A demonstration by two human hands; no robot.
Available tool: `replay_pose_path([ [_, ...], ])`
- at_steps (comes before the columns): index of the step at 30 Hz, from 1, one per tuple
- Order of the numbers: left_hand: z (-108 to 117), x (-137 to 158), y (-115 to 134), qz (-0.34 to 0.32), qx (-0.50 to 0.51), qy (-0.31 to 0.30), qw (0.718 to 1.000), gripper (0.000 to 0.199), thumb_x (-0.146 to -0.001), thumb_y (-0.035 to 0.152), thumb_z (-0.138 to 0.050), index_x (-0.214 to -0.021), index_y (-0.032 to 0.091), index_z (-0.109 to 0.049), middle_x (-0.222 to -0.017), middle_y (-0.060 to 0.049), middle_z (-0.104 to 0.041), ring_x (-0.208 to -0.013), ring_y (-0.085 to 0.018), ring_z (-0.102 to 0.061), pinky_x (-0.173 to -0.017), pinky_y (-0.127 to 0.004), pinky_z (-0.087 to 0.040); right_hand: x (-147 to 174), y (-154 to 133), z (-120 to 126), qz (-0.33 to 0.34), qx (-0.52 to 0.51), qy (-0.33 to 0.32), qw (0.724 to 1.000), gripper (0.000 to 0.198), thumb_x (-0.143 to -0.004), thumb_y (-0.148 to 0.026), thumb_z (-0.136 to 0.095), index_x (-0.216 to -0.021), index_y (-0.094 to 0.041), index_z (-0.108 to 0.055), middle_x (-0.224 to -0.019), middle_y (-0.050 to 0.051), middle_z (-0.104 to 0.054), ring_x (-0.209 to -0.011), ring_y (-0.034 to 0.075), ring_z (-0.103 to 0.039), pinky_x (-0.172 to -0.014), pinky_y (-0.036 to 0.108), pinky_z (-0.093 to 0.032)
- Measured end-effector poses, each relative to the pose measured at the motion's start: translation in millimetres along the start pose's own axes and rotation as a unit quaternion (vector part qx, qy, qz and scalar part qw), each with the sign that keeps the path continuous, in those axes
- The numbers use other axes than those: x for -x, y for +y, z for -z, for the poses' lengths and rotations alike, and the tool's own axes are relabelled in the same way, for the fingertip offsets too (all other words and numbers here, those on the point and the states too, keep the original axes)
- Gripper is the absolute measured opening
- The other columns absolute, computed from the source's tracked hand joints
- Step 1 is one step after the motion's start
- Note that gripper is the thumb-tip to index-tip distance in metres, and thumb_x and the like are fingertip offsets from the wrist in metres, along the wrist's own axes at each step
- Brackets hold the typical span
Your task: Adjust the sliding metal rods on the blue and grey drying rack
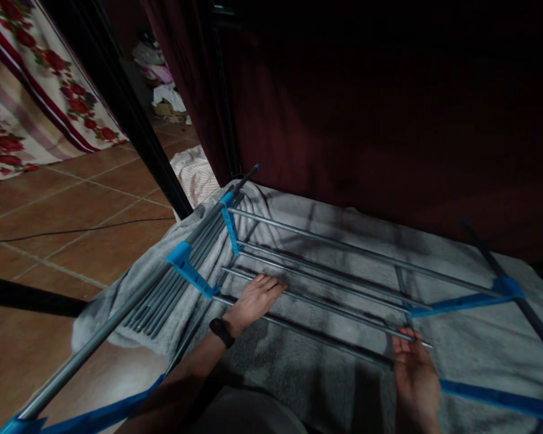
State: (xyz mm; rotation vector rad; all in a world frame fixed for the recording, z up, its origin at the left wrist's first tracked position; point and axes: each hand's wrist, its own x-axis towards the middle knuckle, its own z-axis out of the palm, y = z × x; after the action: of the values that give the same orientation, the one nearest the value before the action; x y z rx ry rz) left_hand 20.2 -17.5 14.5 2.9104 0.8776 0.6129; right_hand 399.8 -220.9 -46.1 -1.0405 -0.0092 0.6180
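Note:
A loose grey metal tube (339,309) runs across the middle of a partly built rack of tubes and blue plastic brackets. My left hand (259,296), with a dark band on the wrist, is closed over this tube near its left end. Palm up, my right hand (414,371) has its fingers curled at the tube's right end, the thumb resting on it. Both tube ends stand free of the brackets. Beyond it, fixed crossbars (339,242) span from the left blue bracket (231,229) to the right blue bracket (461,300).
Several loose tubes (176,277) lie side by side on the grey blanket (131,289) at left. Black bed posts (149,144) and a dark red curtain (344,132) surround the blanket. A cable (72,231) crosses the tiled floor (99,181), near a flowered cloth (36,90).

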Motion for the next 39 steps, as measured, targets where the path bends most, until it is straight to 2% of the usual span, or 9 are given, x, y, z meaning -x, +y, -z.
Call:
replay_pose_path([
  [6, -4, 3, -12, -0.023, 0.004, 0.085, 0.996, 0.030, -0.107, 0.023, -0.041, -0.116, 0.020, -0.069, -0.100, -0.006, -0.075, -0.091, -0.021, -0.068, -0.087, -0.037, -0.049, 15, -2, -22, 0.025, -0.023, 0.002, 0.999, 0.027, -0.071, -0.028, -0.089, -0.090, -0.024, -0.072, -0.097, 0.000, -0.077, -0.093, 0.011, -0.073, -0.088, 0.021, -0.062],
  [10, -7, 2, -27, -0.050, 0.010, 0.096, 0.994, 0.026, -0.105, 0.030, -0.047, -0.111, 0.023, -0.071, -0.100, -0.006, -0.076, -0.092, -0.024, -0.070, -0.084, -0.039, -0.049, 22, -6, -40, 0.033, -0.064, 0.023, 0.997, 0.024, -0.073, -0.023, -0.087, -0.089, -0.026, -0.070, -0.092, 0.000, -0.077, -0.085, 0.014, -0.073, -0.080, 0.026, -0.066],
  [13, -11, 3, -36, -0.061, 0.010, 0.101, 0.993, 0.029, -0.105, 0.033, -0.045, -0.113, 0.026, -0.072, -0.101, -0.006, -0.077, -0.094, -0.026, -0.071, -0.084, -0.041, -0.050, 24, -8, -46, 0.026, -0.094, 0.025, 0.995, 0.020, -0.078, -0.020, -0.084, -0.087, -0.026, -0.067, -0.090, -0.002, -0.076, -0.086, 0.013, -0.073, -0.079, 0.026, -0.065],
  [21, -14, 3, -39, -0.077, -0.007, 0.075, 0.994, 0.036, -0.106, 0.037, -0.039, -0.118, 0.025, -0.072, -0.102, -0.006, -0.078, -0.094, -0.025, -0.070, -0.084, -0.041, -0.048, 25, -9, -44, 0.018, -0.089, 0.013, 0.996, 0.012, -0.085, -0.020, -0.077, -0.091, -0.024, -0.067, -0.092, -0.003, -0.076, -0.088, 0.009, -0.070, -0.081, 0.021, -0.060],
  [25, -11, 0, -35, -0.065, -0.012, 0.078, 0.995, 0.035, -0.106, 0.037, -0.041, -0.120, 0.022, -0.070, -0.101, -0.007, -0.077, -0.092, -0.026, -0.068, -0.083, -0.041, -0.046, 25, -11, -42, 0.010, -0.095, -0.014, 0.995, 0.014, -0.087, -0.015, -0.073, -0.097, -0.024, -0.069, -0.094, -0.002, -0.076, -0.093, 0.010, -0.070, -0.088, 0.024, -0.060],
  [32, -8, 1, -32, -0.046, 0.007, 0.065, 0.997, 0.034, -0.106, 0.040, -0.040, -0.117, 0.023, -0.068, -0.098, -0.006, -0.076, -0.089, -0.027, -0.067, -0.080, -0.040, -0.044, 24, -10, -39, 0.000, -0.099, -0.014, 0.995, 0.018, -0.086, -0.010, -0.070, -0.100, -0.022, -0.069, -0.098, -0.001, -0.076, -0.097, 0.011, -0.070, -0.090, 0.027, -0.061],
  [39, -3, 0, -26, -0.041, -0.004, 0.094, 0.995, 0.024, -0.105, 0.031, -0.046, -0.108, 0.024, -0.069, -0.089, -0.004, -0.072, -0.085, -0.024, -0.064, -0.078, -0.037, -0.043, 23, -7, -36, 0.022, -0.053, -0.001, 0.998, 0.017, -0.079, -0.022, -0.081, -0.093, -0.024, -0.070, -0.097, -0.001, -0.075, -0.095, 0.013, -0.071, -0.092, 0.030, -0.062],
])
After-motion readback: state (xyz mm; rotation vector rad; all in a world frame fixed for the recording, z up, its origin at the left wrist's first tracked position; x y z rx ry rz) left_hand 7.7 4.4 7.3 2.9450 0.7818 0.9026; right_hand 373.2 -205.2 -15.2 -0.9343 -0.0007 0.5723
